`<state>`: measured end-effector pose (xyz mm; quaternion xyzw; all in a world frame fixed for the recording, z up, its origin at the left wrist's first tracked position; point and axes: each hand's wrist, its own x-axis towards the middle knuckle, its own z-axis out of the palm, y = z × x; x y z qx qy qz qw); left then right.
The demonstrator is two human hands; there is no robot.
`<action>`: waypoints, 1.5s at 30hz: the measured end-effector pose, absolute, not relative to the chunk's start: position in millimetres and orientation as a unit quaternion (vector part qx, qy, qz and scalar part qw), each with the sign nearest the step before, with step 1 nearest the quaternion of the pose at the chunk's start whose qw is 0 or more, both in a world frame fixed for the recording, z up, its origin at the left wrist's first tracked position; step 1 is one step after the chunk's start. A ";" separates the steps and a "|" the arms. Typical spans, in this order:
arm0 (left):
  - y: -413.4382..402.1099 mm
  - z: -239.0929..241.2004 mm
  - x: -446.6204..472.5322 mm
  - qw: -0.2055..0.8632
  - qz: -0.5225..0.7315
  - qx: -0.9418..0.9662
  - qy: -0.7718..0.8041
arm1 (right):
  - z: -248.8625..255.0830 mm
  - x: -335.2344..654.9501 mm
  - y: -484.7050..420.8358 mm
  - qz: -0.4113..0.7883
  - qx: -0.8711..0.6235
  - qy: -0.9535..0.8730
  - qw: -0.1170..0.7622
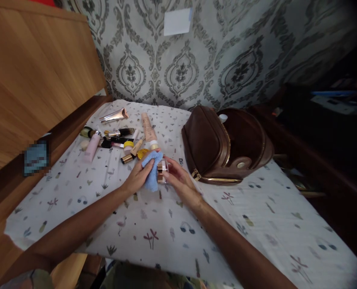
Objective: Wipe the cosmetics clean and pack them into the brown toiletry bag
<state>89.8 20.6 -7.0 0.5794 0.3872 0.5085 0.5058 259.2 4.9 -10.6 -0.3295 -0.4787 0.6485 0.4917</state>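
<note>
Forearms reach out over the printed bed sheet, where my left grip is closed around a blue cloth, pressing it against a small clear jar pinched in my right grip. Both sit mid-bed, with makeup tubes and brushes just beyond and a brown bag to the right

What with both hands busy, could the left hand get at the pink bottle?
Probably yes: the pink bottle lies left of the left hand, nothing between, though it holds a blue cloth.
</note>
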 end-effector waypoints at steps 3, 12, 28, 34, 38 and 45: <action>15.3 -2.7 88.6 0.479 0.485 0.634 0.364 | -8.6 259.0 4.9 0.683 -0.308 -0.443 0.492; 12.5 -13.2 92.9 0.467 0.470 0.666 0.343 | -5.7 260.7 4.8 0.681 -0.326 -0.434 0.492; 18.2 -11.1 88.0 0.552 0.461 0.572 0.395 | -4.5 265.4 8.2 0.613 -0.320 -0.508 0.514; 23.7 -15.4 86.9 0.557 0.494 0.524 0.414 | -3.2 265.7 10.4 0.642 -0.319 -0.437 0.543; 18.5 -2.8 86.4 0.429 0.472 0.630 0.442 | -1.0 266.4 11.6 0.683 -0.312 -0.379 0.540; 2.3 15.9 88.9 0.378 0.382 0.713 0.451 | -2.0 266.4 12.1 0.701 -0.326 -0.367 0.518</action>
